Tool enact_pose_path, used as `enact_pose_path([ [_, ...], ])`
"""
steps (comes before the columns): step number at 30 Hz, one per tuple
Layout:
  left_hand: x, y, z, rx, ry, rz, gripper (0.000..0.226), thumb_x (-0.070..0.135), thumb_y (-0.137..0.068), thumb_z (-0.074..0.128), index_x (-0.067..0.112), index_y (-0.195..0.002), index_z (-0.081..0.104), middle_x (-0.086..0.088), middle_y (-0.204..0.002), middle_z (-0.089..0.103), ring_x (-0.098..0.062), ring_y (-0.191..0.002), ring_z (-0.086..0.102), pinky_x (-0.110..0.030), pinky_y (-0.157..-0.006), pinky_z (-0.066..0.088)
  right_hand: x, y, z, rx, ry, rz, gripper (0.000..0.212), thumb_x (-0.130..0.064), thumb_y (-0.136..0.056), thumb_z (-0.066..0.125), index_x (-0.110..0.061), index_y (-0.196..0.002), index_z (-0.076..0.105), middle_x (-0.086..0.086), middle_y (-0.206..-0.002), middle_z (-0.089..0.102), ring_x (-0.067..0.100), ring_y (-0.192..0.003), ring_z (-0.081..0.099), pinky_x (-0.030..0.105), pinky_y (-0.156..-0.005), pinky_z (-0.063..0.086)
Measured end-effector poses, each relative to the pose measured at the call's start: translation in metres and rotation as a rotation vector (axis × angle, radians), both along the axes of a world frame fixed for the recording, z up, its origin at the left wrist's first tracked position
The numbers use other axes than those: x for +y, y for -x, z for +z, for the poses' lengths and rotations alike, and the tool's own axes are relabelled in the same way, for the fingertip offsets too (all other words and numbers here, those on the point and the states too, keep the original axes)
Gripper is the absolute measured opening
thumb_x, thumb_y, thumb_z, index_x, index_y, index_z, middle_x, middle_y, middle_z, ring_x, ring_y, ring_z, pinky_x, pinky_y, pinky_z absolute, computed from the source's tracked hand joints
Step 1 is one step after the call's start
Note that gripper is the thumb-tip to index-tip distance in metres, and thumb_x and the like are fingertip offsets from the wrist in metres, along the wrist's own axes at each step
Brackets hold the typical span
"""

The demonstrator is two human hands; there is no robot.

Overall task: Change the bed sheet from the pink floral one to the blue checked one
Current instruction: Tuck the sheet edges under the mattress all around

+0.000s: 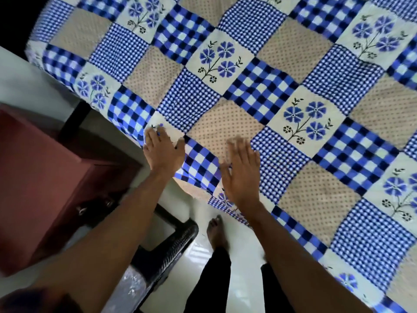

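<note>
The blue checked sheet (259, 91), a patchwork of blue gingham, beige dotted and blue flower squares, lies spread over the whole bed. Its near edge hangs over the bed's side. My left hand (163, 150) rests flat on the sheet at that edge, fingers straight and spread. My right hand (241, 172) lies flat with straight fingers on the sheet a little to the right, slightly blurred. No pink floral sheet is in view.
A reddish-brown wooden cabinet (45, 177) stands at the left, close to the bed. A dark woven stool or basket (171, 251) sits on the white tiled floor (243, 279) beside my bare foot (217, 231).
</note>
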State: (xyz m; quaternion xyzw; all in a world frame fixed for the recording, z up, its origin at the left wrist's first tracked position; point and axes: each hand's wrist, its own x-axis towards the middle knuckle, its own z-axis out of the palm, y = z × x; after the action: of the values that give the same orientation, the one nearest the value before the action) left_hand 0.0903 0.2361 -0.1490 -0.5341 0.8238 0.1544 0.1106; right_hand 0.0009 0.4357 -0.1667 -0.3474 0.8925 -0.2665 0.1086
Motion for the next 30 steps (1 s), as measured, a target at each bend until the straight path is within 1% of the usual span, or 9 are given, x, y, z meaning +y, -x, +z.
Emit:
enact_pose_path([
  [3, -0.008, 0.008, 0.008, 0.115, 0.13, -0.099, 0.078, 0.049, -0.098, 0.046, 0.007, -0.157, 0.018, -0.015, -0.164, 0.016, -0.031, -0.151, 0.013, -0.052, -0.12, 0.019, -0.012, 0.023, 0.0, 0.042, -0.027, -0.109, 0.059, -0.039, -0.103, 0.043, -0.013, -0.154, 0.034, 0.01, -0.164, 0.025, 0.029, -0.153, 0.016, 0.055, -0.123, 0.012],
  [7, -0.021, 0.032, 0.006, 0.125, 0.063, -0.372, 0.075, 0.058, -0.099, 0.026, 0.014, -0.159, 0.013, -0.013, -0.166, 0.01, -0.036, -0.152, 0.007, -0.054, -0.121, 0.015, -0.043, 0.029, -0.01, 0.035, -0.252, -0.12, 0.064, -0.046, -0.103, 0.031, -0.017, -0.159, 0.02, 0.01, -0.167, 0.015, 0.031, -0.154, 0.008, 0.061, -0.121, 0.005],
  [10, -0.04, 0.055, -0.004, 0.03, -0.095, -0.269, 0.077, 0.063, -0.101, 0.018, 0.016, -0.159, -0.001, -0.012, -0.167, -0.005, -0.039, -0.152, -0.004, -0.056, -0.122, 0.005, -0.053, 0.013, -0.016, 0.071, -0.344, -0.067, 0.065, -0.048, -0.103, 0.03, -0.022, -0.16, 0.014, 0.01, -0.167, 0.01, 0.032, -0.154, 0.008, 0.063, -0.12, 0.0],
  [13, -0.057, 0.067, -0.008, 0.024, -0.112, -0.164, 0.081, 0.066, -0.1, 0.017, 0.015, -0.159, -0.005, -0.015, -0.166, -0.01, -0.04, -0.151, -0.008, -0.054, -0.122, -0.001, -0.047, 0.009, -0.016, 0.106, -0.336, -0.038, 0.063, -0.049, -0.104, 0.033, -0.025, -0.16, 0.017, 0.009, -0.168, 0.011, 0.03, -0.155, 0.007, 0.062, -0.121, 0.003],
  [19, -0.125, 0.067, -0.009, 0.025, -0.09, -0.053, 0.082, 0.066, -0.099, 0.018, 0.014, -0.159, -0.004, -0.022, -0.164, -0.009, -0.039, -0.151, -0.009, -0.053, -0.122, 0.0, -0.044, 0.01, -0.018, 0.082, -0.34, -0.035, 0.064, -0.052, -0.104, 0.034, -0.029, -0.16, 0.014, 0.006, -0.168, 0.007, 0.027, -0.155, 0.004, 0.061, -0.121, 0.003],
  [23, -0.153, 0.062, -0.006, -0.042, -0.114, -0.098, 0.083, 0.065, -0.1, 0.02, 0.012, -0.159, -0.005, -0.022, -0.164, -0.008, -0.04, -0.151, -0.007, -0.053, -0.122, 0.006, -0.047, 0.011, -0.015, 0.056, -0.283, -0.1, 0.065, -0.049, -0.101, 0.038, -0.023, -0.158, 0.023, 0.008, -0.167, 0.014, 0.027, -0.154, 0.009, 0.061, -0.121, 0.004],
  [26, -0.153, 0.044, -0.006, 0.025, -0.093, -0.108, 0.078, 0.058, -0.102, 0.026, 0.01, -0.159, 0.001, -0.021, -0.165, -0.002, -0.037, -0.152, -0.002, -0.051, -0.123, 0.008, -0.069, 0.025, -0.006, 0.028, -0.179, -0.12, 0.062, -0.05, -0.102, 0.032, -0.02, -0.157, 0.028, 0.011, -0.166, 0.016, 0.028, -0.154, 0.01, 0.06, -0.121, 0.007],
  [28, -0.157, 0.031, -0.008, 0.106, -0.087, -0.019, 0.076, 0.055, -0.103, 0.033, 0.009, -0.159, 0.009, -0.018, -0.165, 0.003, -0.034, -0.153, 0.001, -0.049, -0.124, 0.008, -0.096, 0.042, 0.0, 0.013, -0.13, -0.089, 0.061, -0.051, -0.104, 0.028, -0.022, -0.157, 0.026, 0.011, -0.167, 0.014, 0.028, -0.155, 0.006, 0.059, -0.122, 0.006],
  [30, -0.165, 0.017, -0.008, 0.16, -0.072, 0.03, 0.065, 0.042, -0.103, 0.042, 0.008, -0.155, 0.021, -0.025, -0.163, 0.01, -0.041, -0.151, 0.008, -0.056, -0.122, 0.013, -0.128, 0.058, 0.003, -0.014, -0.144, -0.033, 0.06, -0.052, -0.105, 0.025, -0.024, -0.158, 0.022, 0.009, -0.168, 0.009, 0.026, -0.155, 0.0, 0.057, -0.123, 0.0],
])
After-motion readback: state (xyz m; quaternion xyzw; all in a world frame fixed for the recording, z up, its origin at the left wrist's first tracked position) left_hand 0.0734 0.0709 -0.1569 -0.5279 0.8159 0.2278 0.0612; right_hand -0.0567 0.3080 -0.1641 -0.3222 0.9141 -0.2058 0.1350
